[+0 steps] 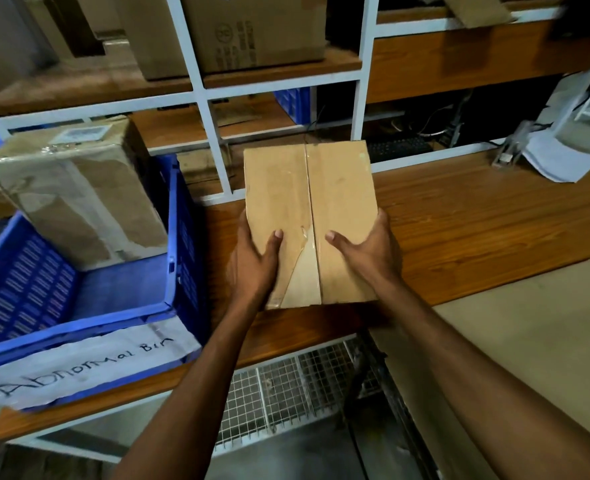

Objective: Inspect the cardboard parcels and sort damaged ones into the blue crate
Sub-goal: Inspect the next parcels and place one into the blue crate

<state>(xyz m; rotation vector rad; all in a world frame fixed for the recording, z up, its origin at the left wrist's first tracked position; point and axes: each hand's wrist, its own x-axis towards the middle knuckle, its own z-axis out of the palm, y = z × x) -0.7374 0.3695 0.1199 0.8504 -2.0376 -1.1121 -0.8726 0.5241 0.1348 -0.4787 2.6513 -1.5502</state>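
Two bare forearms reach in from the near edge, and the left hand (pixel 255 261) and right hand (pixel 369 251) grip a parcel (pixel 307 216) between them. Each thumb lies flat on the top face, and the fingers are clamped round the left and right sides. The parcel is over the desk (pixel 477 223), towards its near edge and just right of the crate (pixel 179 237); whether it touches the wood cannot be told. Tape runs along its middle seam and is wrinkled and lifting at the near end. The blue crate sits at the desk's left end, overhanging the near edge, with a paper label (pixel 89 365) on its front wall reading "Abnormal Bin". A second parcel (pixel 75 195) stands in its far half – wrapped in tape, its paper skin torn. Behind the desk rises a white rack (pixel 214 140) with a large box (pixel 252 32) on an upper shelf. Loose papers (pixel 556 157) lie at the desk's far right corner.
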